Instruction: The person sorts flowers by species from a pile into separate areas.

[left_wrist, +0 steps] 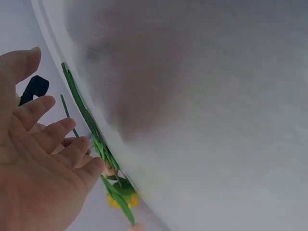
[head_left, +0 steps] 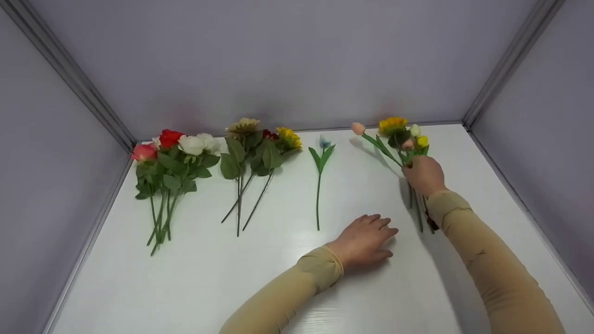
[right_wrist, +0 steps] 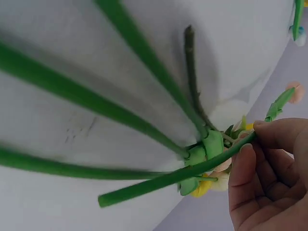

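Observation:
My right hand (head_left: 423, 175) is at the right-hand bunch of artificial flowers. In the right wrist view its thumb and fingers pinch the green stem (right_wrist: 173, 179) of a pink tulip (head_left: 358, 128), whose head leans out to the left. Beside it lie a yellow sunflower (head_left: 392, 125), a yellow tulip (head_left: 422, 141), a white tulip (head_left: 415, 130) and another pink tulip (head_left: 407, 144), their stems partly hidden by the hand. My left hand (head_left: 364, 241) is palm down close over the table, fingers spread, holding nothing. A single blue tulip (head_left: 325, 141) lies farther back, left of it.
On the white table (head_left: 185, 287), a bunch of roses (head_left: 171, 139) lies at the far left. Next to it are several brown-stemmed flowers, including a sunflower (head_left: 288, 138) and a beige bloom (head_left: 243, 126). Grey walls (head_left: 297, 65) enclose the back and both sides.

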The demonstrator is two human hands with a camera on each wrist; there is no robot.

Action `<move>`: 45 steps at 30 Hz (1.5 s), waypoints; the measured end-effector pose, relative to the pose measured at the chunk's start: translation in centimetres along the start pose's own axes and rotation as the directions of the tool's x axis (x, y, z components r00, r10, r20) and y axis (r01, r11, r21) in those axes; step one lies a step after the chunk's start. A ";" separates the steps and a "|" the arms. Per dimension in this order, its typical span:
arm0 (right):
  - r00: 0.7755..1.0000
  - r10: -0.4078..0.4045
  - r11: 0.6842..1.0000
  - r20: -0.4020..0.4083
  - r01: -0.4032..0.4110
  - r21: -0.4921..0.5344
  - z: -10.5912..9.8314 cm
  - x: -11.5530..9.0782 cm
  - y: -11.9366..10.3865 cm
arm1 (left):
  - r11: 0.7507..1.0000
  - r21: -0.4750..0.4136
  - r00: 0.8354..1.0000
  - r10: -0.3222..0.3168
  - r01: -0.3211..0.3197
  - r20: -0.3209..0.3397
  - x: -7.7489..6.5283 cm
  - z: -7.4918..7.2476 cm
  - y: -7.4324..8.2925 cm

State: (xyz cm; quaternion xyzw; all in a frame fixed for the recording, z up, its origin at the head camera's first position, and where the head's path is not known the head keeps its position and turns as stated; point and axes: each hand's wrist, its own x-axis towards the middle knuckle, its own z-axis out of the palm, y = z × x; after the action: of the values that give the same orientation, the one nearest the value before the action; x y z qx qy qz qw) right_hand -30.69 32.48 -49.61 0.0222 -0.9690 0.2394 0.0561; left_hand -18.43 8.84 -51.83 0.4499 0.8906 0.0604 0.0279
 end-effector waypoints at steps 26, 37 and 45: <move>0.931 0.018 0.385 0.365 -0.343 0.857 5.1 -4.1 -12.1 | -0.101 -0.985 0.819 -0.548 0.138 0.171 -6.8 -1.1 -5.6; 0.919 -0.030 0.351 0.393 -0.359 0.865 6.4 -4.9 -13.4 | -0.096 -0.984 0.791 -0.584 0.152 0.180 -8.1 -0.8 -5.7; 0.917 -0.018 0.316 0.399 -0.374 0.872 6.2 -4.7 -13.6 | -0.047 -0.982 0.780 -0.601 0.183 0.174 -8.9 -0.5 -5.5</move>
State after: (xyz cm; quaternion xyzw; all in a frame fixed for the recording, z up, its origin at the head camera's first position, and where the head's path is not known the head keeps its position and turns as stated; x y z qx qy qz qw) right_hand -25.72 17.65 -49.30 -0.0181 -0.6430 0.7486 -0.1604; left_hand -17.60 -1.58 -52.13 0.0146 0.6942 0.6932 0.1935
